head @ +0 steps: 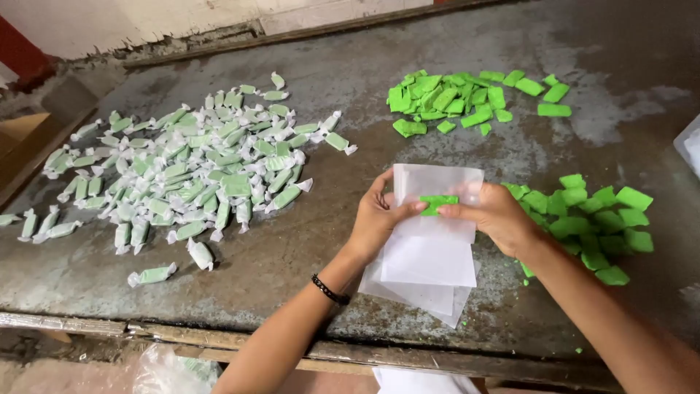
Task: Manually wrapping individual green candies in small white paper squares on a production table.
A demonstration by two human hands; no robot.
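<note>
Your fingers of both hands pinch one green candy piece between them, pressed against the top sheet of the white wrapper stack. Your left hand grips the candy's near end, your right hand the far end. Judged from this, centre the piece on the sheet and keep it square to the edge, so both paper ends stay equal for twisting. Lift only the top sheet. Just right of your right-hand fingers lies a heap of bare green pieces; a second bare heap sits beyond them. Well left of your left-hand fingers, the wrapped candies spread over the worn surface.
</note>
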